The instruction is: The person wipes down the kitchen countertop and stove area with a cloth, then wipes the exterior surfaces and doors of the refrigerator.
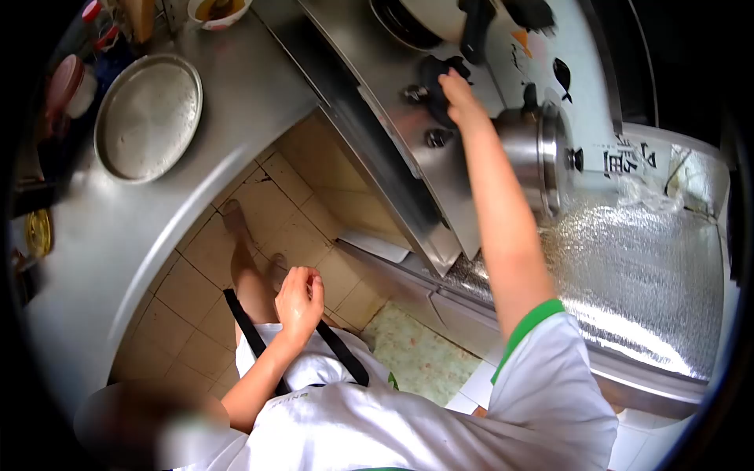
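Observation:
My right hand (pixel 459 96) reaches out over the steel stove with its fingers closed at a black piece (pixel 434 74) on the cooktop; I cannot make out its kind. Just below that hand are stove knobs (pixel 438 138). A lidded steel pot (pixel 520 153) stands close beside my right forearm. Beyond the hand lie a dark frying pan (pixel 404 23) and a black handle (pixel 476 35). My left hand (pixel 300 302) hangs in front of my body, above the floor, its fingers curled in; nothing shows in it.
A round steel tray (pixel 149 118) lies on the curved steel counter (pixel 236 86). Near it are a bowl with brown liquid (pixel 218 11) and several jars (pixel 69 82). Foil-like sheeting (pixel 644 267) covers the surface at right. Tiled floor (pixel 259 204) shows between counter and stove.

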Action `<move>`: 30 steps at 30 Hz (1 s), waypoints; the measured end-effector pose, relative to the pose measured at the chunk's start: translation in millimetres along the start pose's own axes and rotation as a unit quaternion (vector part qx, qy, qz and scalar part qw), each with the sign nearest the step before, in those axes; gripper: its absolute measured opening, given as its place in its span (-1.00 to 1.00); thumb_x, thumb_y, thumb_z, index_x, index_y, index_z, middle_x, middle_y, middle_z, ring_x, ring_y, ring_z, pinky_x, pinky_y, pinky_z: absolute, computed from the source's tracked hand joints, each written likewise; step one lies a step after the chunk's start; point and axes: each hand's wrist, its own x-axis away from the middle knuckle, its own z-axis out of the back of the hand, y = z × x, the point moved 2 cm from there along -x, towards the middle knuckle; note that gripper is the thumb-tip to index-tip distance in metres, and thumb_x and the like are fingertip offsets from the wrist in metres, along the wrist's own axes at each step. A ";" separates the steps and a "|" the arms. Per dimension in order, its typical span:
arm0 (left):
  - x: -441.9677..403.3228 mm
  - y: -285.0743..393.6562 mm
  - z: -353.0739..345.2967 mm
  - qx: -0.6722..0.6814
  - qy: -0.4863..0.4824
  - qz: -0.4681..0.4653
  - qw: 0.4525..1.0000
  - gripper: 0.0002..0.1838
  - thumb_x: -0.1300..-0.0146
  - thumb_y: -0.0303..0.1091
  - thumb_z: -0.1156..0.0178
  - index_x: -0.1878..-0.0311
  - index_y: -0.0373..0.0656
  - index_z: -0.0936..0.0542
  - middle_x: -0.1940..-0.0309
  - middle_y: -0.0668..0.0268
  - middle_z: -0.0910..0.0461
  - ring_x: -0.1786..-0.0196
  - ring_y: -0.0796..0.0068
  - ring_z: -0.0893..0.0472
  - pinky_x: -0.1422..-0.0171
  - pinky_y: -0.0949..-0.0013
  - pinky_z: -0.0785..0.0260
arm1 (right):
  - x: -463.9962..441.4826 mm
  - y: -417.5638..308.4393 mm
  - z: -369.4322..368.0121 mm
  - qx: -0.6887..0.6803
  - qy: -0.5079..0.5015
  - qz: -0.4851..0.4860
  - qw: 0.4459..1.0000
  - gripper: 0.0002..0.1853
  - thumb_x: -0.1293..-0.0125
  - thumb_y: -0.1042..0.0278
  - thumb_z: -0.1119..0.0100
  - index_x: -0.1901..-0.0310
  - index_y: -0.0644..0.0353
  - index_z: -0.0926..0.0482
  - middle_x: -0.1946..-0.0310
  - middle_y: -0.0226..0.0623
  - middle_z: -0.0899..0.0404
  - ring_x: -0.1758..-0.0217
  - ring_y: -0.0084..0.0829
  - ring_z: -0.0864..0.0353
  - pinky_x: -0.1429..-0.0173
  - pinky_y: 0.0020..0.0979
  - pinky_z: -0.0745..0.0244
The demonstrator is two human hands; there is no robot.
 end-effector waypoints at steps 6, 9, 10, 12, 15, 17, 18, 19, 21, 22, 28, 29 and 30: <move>64.3 5.4 -21.6 0.014 -0.005 -0.038 0.999 -0.93 -0.21 -0.42 -0.15 0.27 -0.15 -0.49 0.44 0.26 -0.46 0.39 0.29 -0.54 0.26 0.26 -0.41 | 154.3 -31.1 -62.7 -0.043 0.223 0.050 0.973 -0.54 -0.28 0.51 0.15 -0.23 0.29 -0.42 -0.17 0.01 -0.49 -0.25 -0.07 -0.44 -0.28 -0.24 -0.33; 89.6 -2.4 -26.9 -0.009 -0.021 -0.046 0.999 -0.93 -0.20 -0.43 -0.15 0.26 -0.15 -0.49 0.43 0.26 -0.47 0.37 0.28 -0.56 0.25 0.24 -0.42 | 203.8 -14.5 -82.5 0.080 0.244 0.204 0.945 -0.54 -0.22 0.63 0.12 -0.18 0.20 -0.44 -0.13 -0.03 -0.50 -0.24 -0.03 -0.42 -0.30 -0.19 -0.31; 96.1 -1.5 -25.8 -0.018 -0.035 -0.049 0.998 -0.93 -0.20 -0.42 -0.15 0.26 -0.15 -0.49 0.42 0.26 -0.48 0.37 0.28 -0.56 0.26 0.24 -0.42 | 215.5 0.1 -78.3 0.129 0.219 0.303 0.919 -0.54 -0.22 0.65 0.13 -0.16 0.18 -0.46 -0.13 -0.04 -0.50 -0.24 -0.04 -0.42 -0.30 -0.19 -0.31; 104.2 -7.5 -23.8 -0.028 -0.030 -0.064 0.997 -0.93 -0.20 -0.42 -0.15 0.26 -0.15 -0.49 0.42 0.27 -0.48 0.36 0.28 -0.57 0.26 0.23 -0.41 | 238.9 24.3 -52.4 0.195 0.149 0.410 0.878 -0.58 -0.28 0.63 0.13 -0.13 0.14 -0.50 -0.15 -0.09 -0.49 -0.27 -0.08 -0.40 -0.32 -0.20 -0.29; 113.5 -25.9 -23.6 -0.034 -0.026 -0.046 0.998 -0.93 -0.20 -0.41 -0.15 0.27 -0.15 -0.49 0.42 0.26 -0.48 0.34 0.26 -0.56 0.25 0.21 -0.41 | 279.6 71.4 22.0 0.238 0.099 0.376 0.890 -0.62 -0.28 0.64 0.12 -0.08 0.17 -0.54 -0.18 -0.05 -0.44 -0.28 -0.04 -0.37 -0.37 -0.23 -0.25; 111.4 -38.5 -22.3 -0.026 -0.021 -0.036 0.999 -0.93 -0.20 -0.41 -0.15 0.27 -0.15 -0.49 0.42 0.26 -0.48 0.33 0.24 -0.56 0.24 0.20 -0.41 | 302.9 125.9 76.0 0.245 0.141 0.260 0.923 -0.58 -0.31 0.61 0.14 -0.15 0.13 -0.50 -0.20 -0.04 -0.44 -0.32 -0.12 -0.37 -0.38 -0.27 -0.23; 112.3 -46.0 -21.2 -0.033 -0.029 -0.023 0.999 -0.93 -0.20 -0.41 -0.15 0.26 -0.14 -0.49 0.41 0.26 -0.48 0.32 0.23 -0.56 0.23 0.18 -0.40 | 310.9 151.6 103.5 0.243 0.149 0.203 0.937 -0.58 -0.33 0.59 0.15 -0.19 0.15 -0.47 -0.22 -0.06 -0.43 -0.34 -0.16 -0.36 -0.38 -0.30 -0.22; 112.8 -56.0 -21.0 -0.038 -0.036 -0.008 0.999 -0.93 -0.20 -0.41 -0.14 0.26 -0.14 -0.50 0.41 0.25 -0.49 0.31 0.21 -0.55 0.23 0.16 -0.40 | 317.4 174.1 120.8 0.224 0.173 0.152 0.947 -0.61 -0.36 0.56 0.13 -0.20 0.21 -0.45 -0.24 -0.09 -0.43 -0.33 -0.18 -0.38 -0.37 -0.34 -0.21; 114.5 -73.4 -18.7 -0.035 -0.031 -0.006 0.999 -0.93 -0.19 -0.40 -0.14 0.27 -0.13 -0.49 0.40 0.24 -0.50 0.31 0.17 -0.55 0.22 0.14 -0.41 | 313.8 185.8 127.1 0.238 0.194 0.098 0.947 -0.64 -0.39 0.52 0.08 -0.19 0.22 -0.46 -0.24 -0.10 -0.43 -0.32 -0.18 -0.38 -0.36 -0.35 -0.22; 116.0 -84.0 -18.7 -0.029 -0.039 0.018 0.999 -0.93 -0.19 -0.40 -0.14 0.26 -0.13 -0.50 0.40 0.23 -0.50 0.31 0.17 -0.56 0.21 0.15 -0.41 | 306.0 175.7 110.8 0.271 0.191 0.150 0.931 -0.64 -0.39 0.53 0.09 -0.20 0.19 -0.47 -0.23 -0.09 -0.43 -0.33 -0.16 -0.37 -0.37 -0.33 -0.23; 124.9 -129.7 11.7 -0.013 -0.061 0.091 0.994 -0.91 -0.18 -0.42 -0.13 0.24 -0.13 -0.52 0.38 0.21 -0.53 0.30 0.19 -0.59 0.19 0.16 -0.43 | 232.7 15.6 -82.8 0.273 0.214 0.431 0.833 -0.64 -0.33 0.58 0.09 -0.10 0.11 -0.56 -0.15 -0.08 -0.50 -0.28 -0.11 -0.42 -0.35 -0.21 -0.30; 126.5 -138.3 16.1 -0.022 -0.059 0.109 0.992 -0.90 -0.18 -0.43 -0.13 0.23 -0.13 -0.53 0.38 0.21 -0.54 0.30 0.19 -0.59 0.19 0.16 -0.44 | 210.3 -10.8 -117.1 0.243 0.226 0.500 0.800 -0.67 -0.26 0.59 0.04 -0.01 0.14 -0.60 -0.08 -0.09 -0.55 -0.23 -0.10 -0.45 -0.31 -0.21 -0.34; 126.2 -143.7 22.0 -0.037 -0.049 0.104 0.993 -0.90 -0.17 -0.45 -0.14 0.24 -0.13 -0.54 0.37 0.20 -0.55 0.30 0.20 -0.60 0.19 0.19 -0.45 | 191.8 -37.6 -151.2 0.238 0.230 0.560 0.760 -0.67 -0.18 0.61 0.01 0.05 0.18 -0.62 -0.01 -0.10 -0.58 -0.18 -0.10 -0.48 -0.28 -0.20 -0.37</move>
